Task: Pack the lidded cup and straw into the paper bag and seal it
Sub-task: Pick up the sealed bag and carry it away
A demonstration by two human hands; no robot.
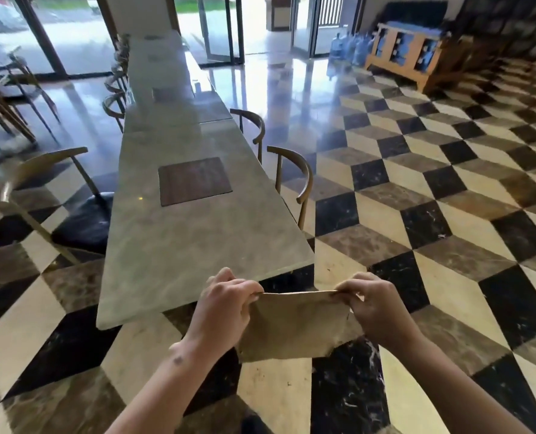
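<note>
A brown paper bag hangs in the air in front of me, off the near right corner of the long table, above the floor. My left hand pinches the bag's top left corner. The top right corner is pinched by my right hand. The top edge is stretched flat between them and looks closed. The bag's lower edge is crumpled. No cup and no straw show; whatever is inside the bag is hidden.
A long marble table with a dark square inset runs away from me at the left. Chairs stand along both its sides. Chequered floor lies to the right, with water jugs and a wooden bench far back.
</note>
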